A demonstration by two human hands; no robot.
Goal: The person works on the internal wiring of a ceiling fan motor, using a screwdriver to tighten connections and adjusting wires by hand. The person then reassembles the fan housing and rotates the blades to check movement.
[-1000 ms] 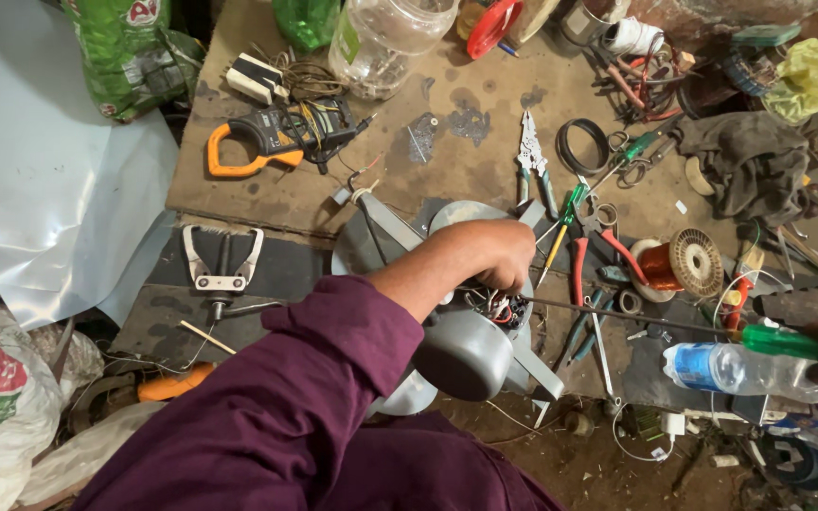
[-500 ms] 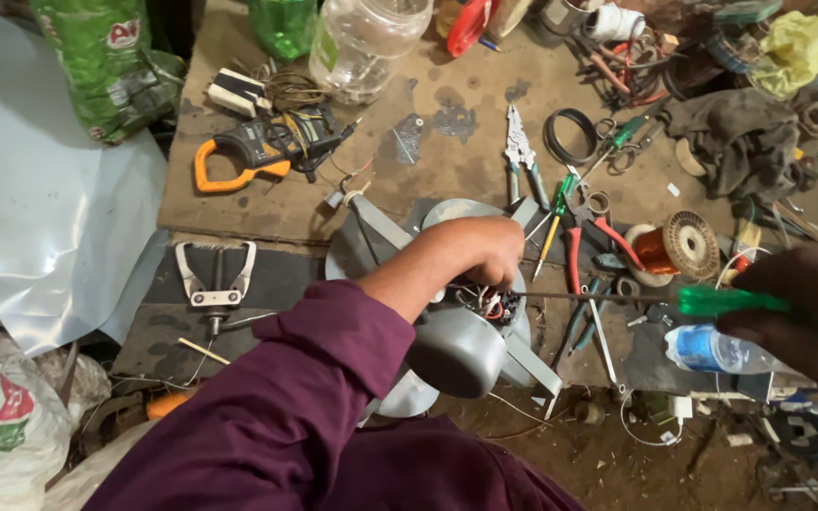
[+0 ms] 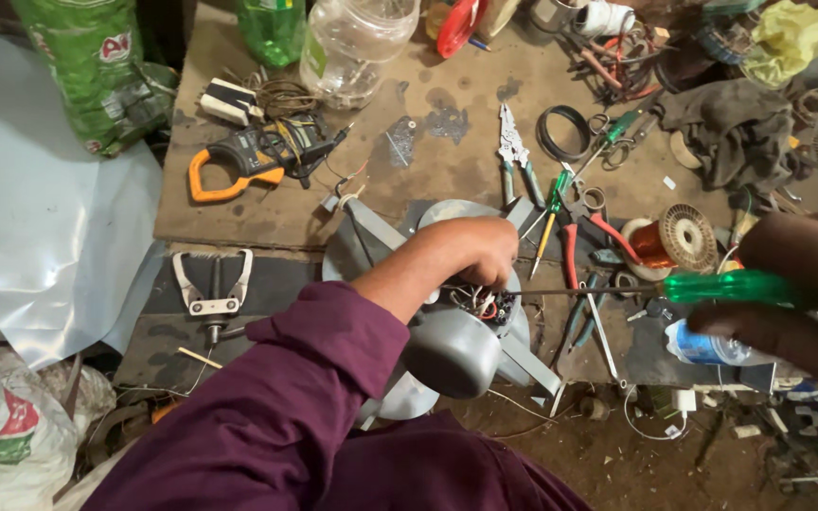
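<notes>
Grey painted metal, smooth and rounded, forms the motor housing point(image 3: 454, 352) that lies at the near edge of the worn brown surface point(image 3: 267, 213), with flat metal brackets jutting from it and a tangle of thin coloured wires point(image 3: 480, 303) showing in its open top. Over those wires the left hand point(image 3: 485, 251) curls, its fingers bent down onto the housing; the fingertips are hidden, so what they pinch cannot be told. A purple cloth sleeve point(image 3: 286, 416) covers that arm.

From the right comes a screwdriver point(image 3: 721, 287) with a translucent green plastic handle and a thin steel shaft whose tip reaches the wires. The right hand point(image 3: 797, 293) is wrapped tight around the handle, but it is blurred, dark and cut off by the frame edge.

Behind lie an orange clamp meter point(image 3: 239, 163), red-handled pliers point(image 3: 575, 241), a spool of copper wire point(image 3: 669, 238), a clear plastic jar point(image 3: 357, 47) and a crumpled dark rag point(image 3: 731, 128). Many small tools in the far clutter are hard to make out.
</notes>
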